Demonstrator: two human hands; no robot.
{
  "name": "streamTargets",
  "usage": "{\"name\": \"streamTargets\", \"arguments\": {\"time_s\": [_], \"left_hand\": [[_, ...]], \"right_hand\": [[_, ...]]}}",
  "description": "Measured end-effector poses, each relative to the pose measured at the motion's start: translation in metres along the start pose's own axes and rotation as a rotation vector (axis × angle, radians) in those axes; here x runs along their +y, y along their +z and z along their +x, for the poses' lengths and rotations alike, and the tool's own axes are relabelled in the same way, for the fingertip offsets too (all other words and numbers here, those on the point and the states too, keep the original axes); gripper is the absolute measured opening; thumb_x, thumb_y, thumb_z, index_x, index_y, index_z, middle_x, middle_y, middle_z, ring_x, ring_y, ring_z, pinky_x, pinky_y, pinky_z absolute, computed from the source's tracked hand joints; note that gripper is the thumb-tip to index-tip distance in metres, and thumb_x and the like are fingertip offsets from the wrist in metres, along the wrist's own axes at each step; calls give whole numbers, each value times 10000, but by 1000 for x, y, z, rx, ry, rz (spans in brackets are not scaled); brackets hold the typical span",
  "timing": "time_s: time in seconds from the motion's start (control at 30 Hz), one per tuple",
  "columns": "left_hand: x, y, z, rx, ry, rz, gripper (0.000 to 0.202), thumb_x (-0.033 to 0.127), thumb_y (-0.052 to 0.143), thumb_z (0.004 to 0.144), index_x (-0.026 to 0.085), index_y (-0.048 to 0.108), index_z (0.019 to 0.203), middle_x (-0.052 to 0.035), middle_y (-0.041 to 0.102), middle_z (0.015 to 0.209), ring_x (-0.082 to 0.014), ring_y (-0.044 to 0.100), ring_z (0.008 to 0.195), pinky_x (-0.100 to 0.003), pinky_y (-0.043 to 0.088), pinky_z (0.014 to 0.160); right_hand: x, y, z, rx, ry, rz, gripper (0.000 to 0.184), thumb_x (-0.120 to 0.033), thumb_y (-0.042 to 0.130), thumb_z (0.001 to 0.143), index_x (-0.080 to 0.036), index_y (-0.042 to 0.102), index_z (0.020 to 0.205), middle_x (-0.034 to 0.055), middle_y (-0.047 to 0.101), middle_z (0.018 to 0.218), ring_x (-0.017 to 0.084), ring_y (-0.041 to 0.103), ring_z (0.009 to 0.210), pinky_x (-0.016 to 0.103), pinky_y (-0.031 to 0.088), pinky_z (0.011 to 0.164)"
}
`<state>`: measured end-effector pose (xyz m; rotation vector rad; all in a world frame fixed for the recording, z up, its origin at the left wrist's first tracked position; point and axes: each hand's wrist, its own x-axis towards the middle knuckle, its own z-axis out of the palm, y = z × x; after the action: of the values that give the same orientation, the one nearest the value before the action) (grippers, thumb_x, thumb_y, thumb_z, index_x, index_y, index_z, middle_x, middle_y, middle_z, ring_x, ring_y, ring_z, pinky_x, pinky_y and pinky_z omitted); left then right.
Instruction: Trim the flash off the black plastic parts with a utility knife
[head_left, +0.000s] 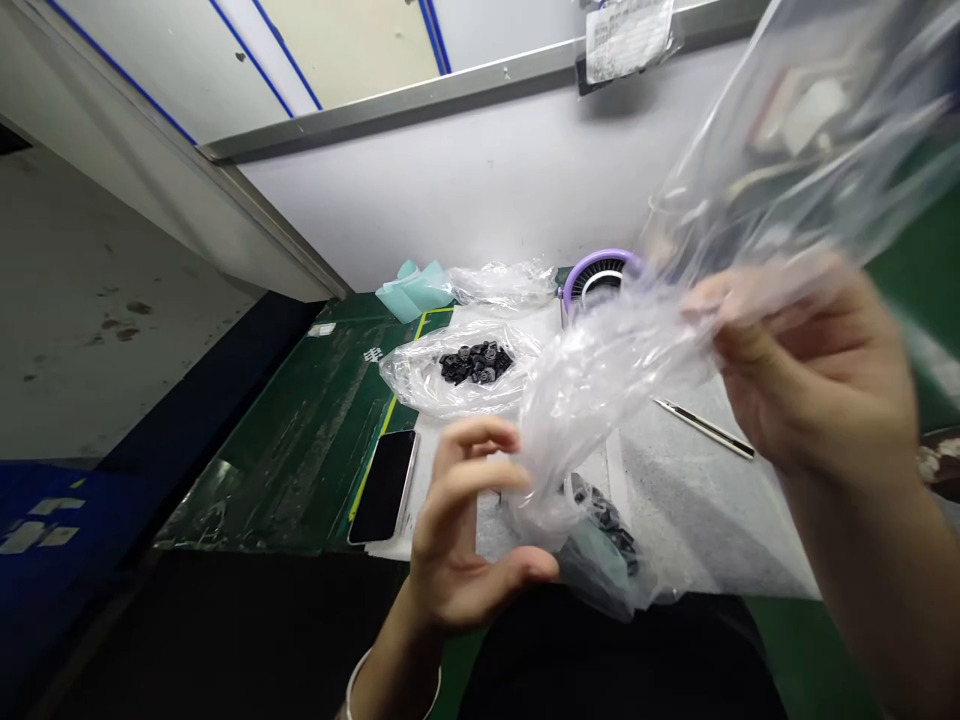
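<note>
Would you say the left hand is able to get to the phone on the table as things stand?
Probably yes. The left hand hangs just right of the phone, fingers curled loosely beside the clear bag that the right hand pinches; nothing lies between hand and phone.

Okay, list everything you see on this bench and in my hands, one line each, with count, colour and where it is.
held bag: one, clear, in the air between both hands
parts bag: one, clear with small black parts inside, behind the left hand
crumpled bag: one, clear, by the wall
loose parts: small heap, black, under the held bag
round part: one, purple rim, by the wall
phone: one, black, on the mat's right edge
thin tool: one, silvery, on the white sheet
wipes: count unclear, teal, near the wall
mat: one, green, left
white sheet: one, centre
label: one, white, up on the wall
left hand: fingers curled beside the bag's lower end
right hand: gripping the held bag
</note>
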<state>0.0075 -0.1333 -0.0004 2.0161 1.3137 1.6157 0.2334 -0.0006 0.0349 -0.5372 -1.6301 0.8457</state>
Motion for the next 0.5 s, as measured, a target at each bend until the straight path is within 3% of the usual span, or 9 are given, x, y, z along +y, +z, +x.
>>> {"name": "streamTargets", "arguments": {"time_s": [0.07,0.13,0.2,0.23,0.33,0.37,0.43,0.47,0.5], "left_hand": [[-1,5,2,40,-181,-76,746,598,818,828,298,533,1449,-166,550,1434,-339,590,1289,-476,587,1001],[-6,9,4,11,-375,-161,916,582,848,800,287,417,1553,-193,528,1517,-371,608,1339,-492,606,1016],[-12,14,7,34,-501,-235,830,533,866,799,240,493,1480,-192,637,1414,-370,684,1264,-492,623,1007],[-15,16,8,102,-530,-235,749,504,879,793,219,553,1404,-178,685,1340,-362,711,1226,-487,623,1014],[-25,20,9,403,-481,-139,615,429,920,761,209,610,1243,-122,730,1218,-323,729,1192,-447,605,1041],[-28,21,9,464,-434,-135,622,439,918,761,219,595,1245,-112,723,1224,-316,722,1203,-438,602,1042],[-32,22,9,477,-351,-209,617,533,869,790,240,566,1241,-105,714,1223,-315,724,1183,-437,617,999],[-33,22,10,438,-339,-256,588,585,825,814,243,566,1216,-104,718,1195,-316,735,1145,-438,630,957],[-33,20,11,404,-342,-279,546,611,788,837,241,576,1179,-99,725,1145,-309,749,1086,-431,641,907]], "right_hand": [[-18,10,20,73,-30,-3,147,-285,719,977,-286,578,936,17,630,983,230,671,1102,380,609,869],[-32,18,40,-18,-73,54,126,-258,723,963,-278,599,968,4,629,1083,208,665,1155,340,606,884],[-34,23,53,-202,-112,122,121,-251,706,960,-241,615,1039,-10,642,1161,203,662,1184,363,582,936],[-31,25,56,-231,-124,108,161,-257,669,975,-215,605,1117,3,646,1212,217,640,1237,389,561,967],[-10,33,42,-48,-31,-99,407,-187,510,1038,-157,425,1434,133,529,1484,275,504,1430,435,517,1017],[-2,37,30,-48,19,-154,439,-184,480,1056,-162,381,1483,168,485,1530,276,496,1444,426,531,1008],[10,51,2,-258,66,-164,371,-252,588,1032,-182,494,1385,137,634,1350,250,662,1247,357,601,885],[13,59,-12,-366,73,-143,281,-260,700,969,-195,600,1224,62,728,1114,213,745,1023,294,618,759],[15,67,-23,-453,78,-114,170,-248,762,922,-211,644,1038,-22,726,868,162,742,785,238,591,627]]}}
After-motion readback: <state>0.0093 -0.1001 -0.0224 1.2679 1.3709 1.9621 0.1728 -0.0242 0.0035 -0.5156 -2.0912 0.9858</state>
